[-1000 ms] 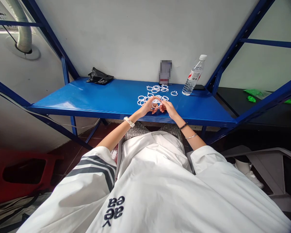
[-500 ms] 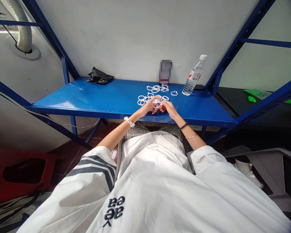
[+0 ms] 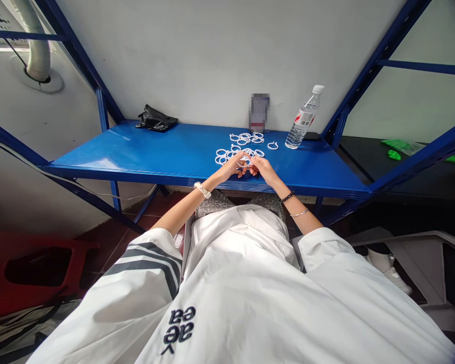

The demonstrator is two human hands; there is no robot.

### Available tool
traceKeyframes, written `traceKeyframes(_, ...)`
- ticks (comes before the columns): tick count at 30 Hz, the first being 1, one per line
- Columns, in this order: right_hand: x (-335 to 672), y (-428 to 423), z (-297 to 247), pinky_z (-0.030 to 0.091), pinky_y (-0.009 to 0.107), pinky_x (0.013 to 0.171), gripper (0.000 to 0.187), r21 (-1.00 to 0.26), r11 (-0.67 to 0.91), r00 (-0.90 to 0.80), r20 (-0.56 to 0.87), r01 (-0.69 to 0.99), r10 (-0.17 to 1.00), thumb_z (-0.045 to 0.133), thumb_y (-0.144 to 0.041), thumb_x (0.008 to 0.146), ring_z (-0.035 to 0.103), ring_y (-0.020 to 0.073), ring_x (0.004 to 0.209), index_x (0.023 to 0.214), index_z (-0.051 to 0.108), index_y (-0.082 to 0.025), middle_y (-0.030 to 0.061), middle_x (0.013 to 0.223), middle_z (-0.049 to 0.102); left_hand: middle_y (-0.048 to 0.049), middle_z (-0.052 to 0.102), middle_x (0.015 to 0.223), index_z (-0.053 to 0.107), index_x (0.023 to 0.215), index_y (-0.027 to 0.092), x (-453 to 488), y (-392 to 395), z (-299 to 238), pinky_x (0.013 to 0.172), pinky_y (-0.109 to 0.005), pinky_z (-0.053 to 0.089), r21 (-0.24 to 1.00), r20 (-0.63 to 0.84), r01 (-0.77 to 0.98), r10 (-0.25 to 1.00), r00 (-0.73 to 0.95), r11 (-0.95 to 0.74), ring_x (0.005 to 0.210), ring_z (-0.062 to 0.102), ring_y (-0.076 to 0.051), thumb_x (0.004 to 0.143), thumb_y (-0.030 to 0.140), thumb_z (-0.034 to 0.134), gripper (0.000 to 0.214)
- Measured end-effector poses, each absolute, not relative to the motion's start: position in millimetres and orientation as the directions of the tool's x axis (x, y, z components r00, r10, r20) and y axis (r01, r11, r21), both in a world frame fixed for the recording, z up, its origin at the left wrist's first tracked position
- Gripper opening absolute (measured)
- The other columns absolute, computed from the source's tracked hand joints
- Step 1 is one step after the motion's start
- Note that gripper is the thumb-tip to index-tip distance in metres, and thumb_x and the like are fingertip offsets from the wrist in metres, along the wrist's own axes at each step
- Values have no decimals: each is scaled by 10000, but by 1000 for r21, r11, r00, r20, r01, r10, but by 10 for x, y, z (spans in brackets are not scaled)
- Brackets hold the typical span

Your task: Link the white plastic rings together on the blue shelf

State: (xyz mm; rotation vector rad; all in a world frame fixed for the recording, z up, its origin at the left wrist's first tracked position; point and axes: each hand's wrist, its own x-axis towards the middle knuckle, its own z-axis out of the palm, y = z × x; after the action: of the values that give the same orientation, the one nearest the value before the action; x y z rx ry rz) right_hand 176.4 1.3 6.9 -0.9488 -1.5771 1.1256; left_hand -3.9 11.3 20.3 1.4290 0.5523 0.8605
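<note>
My left hand and my right hand meet over the front part of the blue shelf. Both pinch the same white plastic ring between their fingertips. Just beyond my hands lie several loose white rings in a scattered pile. One ring lies apart, to the right of the pile.
A clear water bottle stands at the back right of the shelf. A crumpled black bag lies at the back left, and a small blurred item leans on the wall. A red stool sits on the floor at left.
The ring held between my hands has tilted flatter and lower; my hands stay in nearly the same place.
</note>
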Motion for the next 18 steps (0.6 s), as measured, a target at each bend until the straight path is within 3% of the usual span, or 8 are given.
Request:
traceKeyframes(4,1761,19,64,430,231,510,567,-953,297,-265,270,67,926,704,-745,813,515,105,514,697,556,-210,-13,565,592,-6,572,638,606,1017,182,-31,131,177,492,-215,380,981,158,-184,800,579,-61,569,564,-134,987,623,551,446)
traceKeyframes(9,1750,-3,83,412,239,504,626,-946,316,-275,286,69,918,715,-825,720,491,100,505,707,562,-218,-31,563,594,7,577,654,571,1026,200,-34,142,173,514,-205,376,984,132,-176,829,543,-41,591,592,-136,966,561,616,368)
traceKeyframes(18,1755,3,75,394,228,498,614,-943,324,-291,290,74,911,725,-806,729,501,95,506,750,583,-209,-34,570,605,18,569,687,521,1039,205,-29,117,202,530,-194,376,985,117,-167,862,494,-37,604,582,-121,987,391,558,196)
